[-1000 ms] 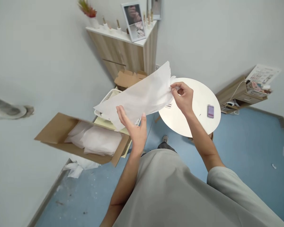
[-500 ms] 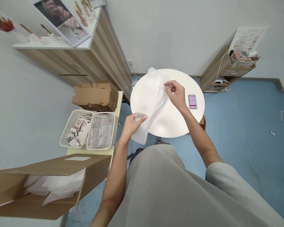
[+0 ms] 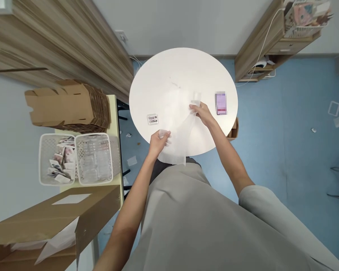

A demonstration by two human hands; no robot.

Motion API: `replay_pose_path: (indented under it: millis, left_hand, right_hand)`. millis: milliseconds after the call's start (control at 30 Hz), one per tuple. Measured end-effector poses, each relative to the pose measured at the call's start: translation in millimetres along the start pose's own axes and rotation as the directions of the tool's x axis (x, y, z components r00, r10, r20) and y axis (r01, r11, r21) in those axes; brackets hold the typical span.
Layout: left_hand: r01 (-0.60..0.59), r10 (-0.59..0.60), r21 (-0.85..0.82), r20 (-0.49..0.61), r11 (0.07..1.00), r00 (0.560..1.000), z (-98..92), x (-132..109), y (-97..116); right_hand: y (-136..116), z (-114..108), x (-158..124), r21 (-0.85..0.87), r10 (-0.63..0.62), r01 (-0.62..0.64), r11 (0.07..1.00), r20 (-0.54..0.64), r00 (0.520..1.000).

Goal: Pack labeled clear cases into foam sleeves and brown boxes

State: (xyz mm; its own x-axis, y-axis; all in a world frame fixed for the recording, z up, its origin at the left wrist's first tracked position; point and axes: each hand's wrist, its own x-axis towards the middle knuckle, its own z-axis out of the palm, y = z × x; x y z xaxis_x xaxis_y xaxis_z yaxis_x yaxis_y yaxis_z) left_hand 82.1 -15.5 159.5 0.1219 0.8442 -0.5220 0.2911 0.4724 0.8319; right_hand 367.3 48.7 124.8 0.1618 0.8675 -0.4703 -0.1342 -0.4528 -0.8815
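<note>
Round white table (image 3: 147, 86) stands on blue flooring (image 3: 271, 124), with a small clear case (image 3: 153, 119) and a phone (image 3: 220, 103) toward opposite sides, presumably to keep both out from under the handling. Over the table's near edge hangs a thin white sheet (image 3: 175, 148), pinched by the left hand (image 3: 157, 144) at its left and the right hand (image 3: 205, 114) at its upper right, hands apart, likely because such limp material would fold under one grip. Leftward, an open carton (image 3: 97, 210) holding white sheets (image 3: 63, 239) stands near two baskets (image 3: 110, 158), apparently for easy reach.
</note>
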Motion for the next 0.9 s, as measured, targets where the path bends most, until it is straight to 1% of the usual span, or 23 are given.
replay_pose_path:
  millis: [67,167,300,400,433,500,600,667,733,833,900]
  left_hand:
    - [0.005,-0.003,0.056,-0.031,0.998,0.999,2.4,15,-8]
    - [0.006,0.005,0.170,-0.065,0.985,0.998,3.5,39,-24]
    - [-0.002,0.036,0.352,-0.091,0.936,0.995,3.8,65,-49]
    - [0.001,0.040,0.473,-0.077,0.881,0.996,4.4,77,-69]
    - [-0.001,0.038,0.505,-0.063,0.863,0.997,4.5,79,-75]
    - [0.009,0.017,0.551,-0.043,0.835,0.999,4.4,83,-85]
    - [0.051,-0.034,0.564,-0.041,0.824,0.999,4.1,88,-96]
    - [0.082,-0.071,0.548,-0.041,0.832,0.997,4.6,92,-103]
    - [0.123,-0.114,0.523,-0.049,0.844,0.992,5.9,97,-109]
    - [0.182,-0.168,0.498,-0.074,0.848,0.983,8.2,102,-117]
    - [0.193,-0.180,0.505,-0.075,0.841,0.981,9.0,102,-121]
  right_hand:
    - [17,-2,10,-0.004,0.040,-0.040,0.999,-0.057,0.998]
    - [34,-5,29,-0.059,0.055,-0.065,0.996,-0.151,0.987]
    - [50,-7,61,-0.215,0.029,-0.077,0.974,-0.216,0.976]
    - [64,-8,86,-0.433,-0.031,-0.094,0.897,-0.273,0.962]
    - [69,-7,94,-0.502,-0.053,-0.097,0.859,-0.275,0.960]
    - [79,-6,110,-0.596,-0.068,-0.095,0.797,-0.245,0.967]
    - [89,-3,130,-0.641,-0.039,-0.092,0.762,-0.187,0.982]
    - [95,-3,141,-0.650,-0.027,-0.109,0.752,-0.195,0.980]
    - [99,-4,148,-0.660,-0.023,-0.141,0.738,-0.234,0.972]
    - [106,-5,145,-0.675,-0.024,-0.191,0.712,-0.295,0.955]
    - [111,-5,131,-0.686,-0.009,-0.225,0.692,-0.320,0.948]
